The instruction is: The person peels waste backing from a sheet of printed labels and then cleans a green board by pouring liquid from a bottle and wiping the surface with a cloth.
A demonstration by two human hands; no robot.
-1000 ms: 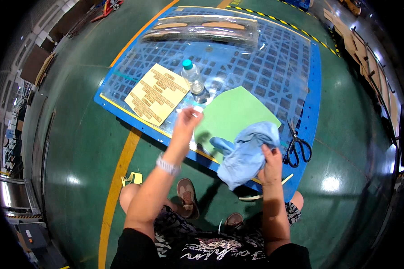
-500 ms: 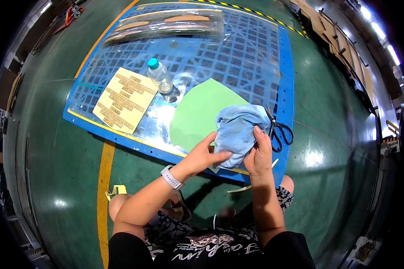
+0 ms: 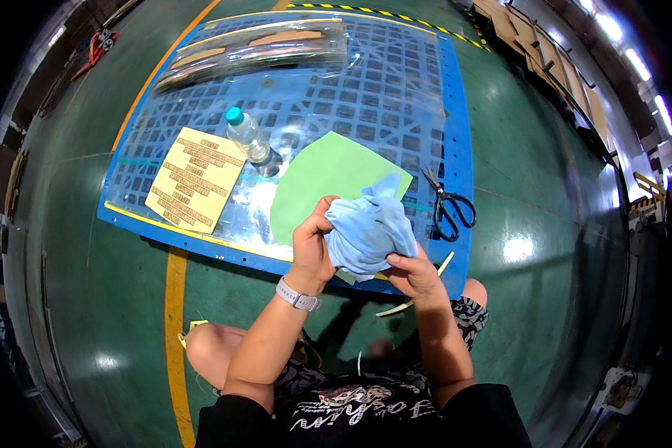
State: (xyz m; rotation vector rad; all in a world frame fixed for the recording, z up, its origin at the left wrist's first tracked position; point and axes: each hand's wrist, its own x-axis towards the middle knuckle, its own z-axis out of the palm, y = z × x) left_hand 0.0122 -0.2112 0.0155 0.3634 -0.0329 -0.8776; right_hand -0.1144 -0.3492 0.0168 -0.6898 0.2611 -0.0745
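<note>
A crumpled light-blue cloth (image 3: 369, 231) is bunched up between my two hands, above the near edge of the table. My left hand (image 3: 313, 246) grips its left side, thumb on top and the other fingers mostly hidden behind. At its lower right, my right hand (image 3: 412, 272) pinches the fabric with the thumb in front. Beneath the cloth lies a green sheet (image 3: 306, 183), partly covered by it. To the right of the sheet rest black-handled scissors (image 3: 449, 205), blades pointing away from me.
A blue grid-patterned table (image 3: 425, 112) under clear film fills the middle. On it stand a clear bottle (image 3: 250, 138) with a teal cap, a yellow printed sheet (image 3: 194, 179) and a film-wrapped bundle (image 3: 257, 52). Narrow pale strips (image 3: 446, 263) lie near the front right corner.
My hands have turned and regripped the cloth, which has shifted left and is bunched tighter. The scissors and the green sheet's right corner are now uncovered. The whole view has shifted slightly.
</note>
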